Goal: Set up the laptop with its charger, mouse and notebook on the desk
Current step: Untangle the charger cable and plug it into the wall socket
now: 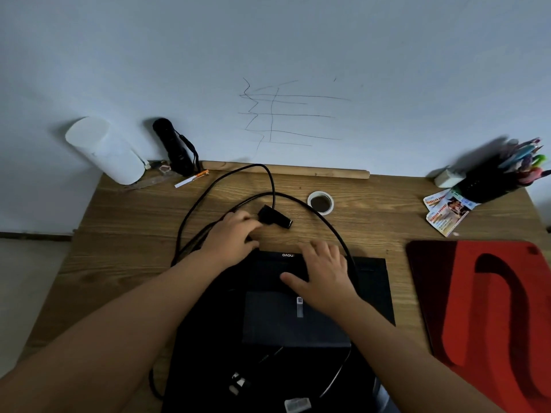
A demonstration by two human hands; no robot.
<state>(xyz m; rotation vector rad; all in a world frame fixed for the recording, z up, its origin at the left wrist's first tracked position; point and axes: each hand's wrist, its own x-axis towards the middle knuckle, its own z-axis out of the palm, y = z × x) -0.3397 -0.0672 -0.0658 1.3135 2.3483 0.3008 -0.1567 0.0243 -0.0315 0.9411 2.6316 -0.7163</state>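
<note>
A black Lenovo-marked laptop bag [369,287] lies flat at the desk's near middle, with a zipped pocket on top. Just beyond it sits the black charger brick [277,219]. Its black cable [226,180] loops over the wooden desk [125,234] and runs back across the bag towards a plug [238,383] at the near edge. My left hand [235,236] curls over the brick's near end and the cable there. My right hand [325,272] rests flat on the bag, fingers spread. No mouse or notebook is visible.
A red and black pad [483,308] lies to the right. A tape roll [320,202] sits behind the charger. Along the wall are a white roll [104,150], a black flashlight [173,147], a wooden stick [286,169], a pen holder [489,183] and printed cards [447,213].
</note>
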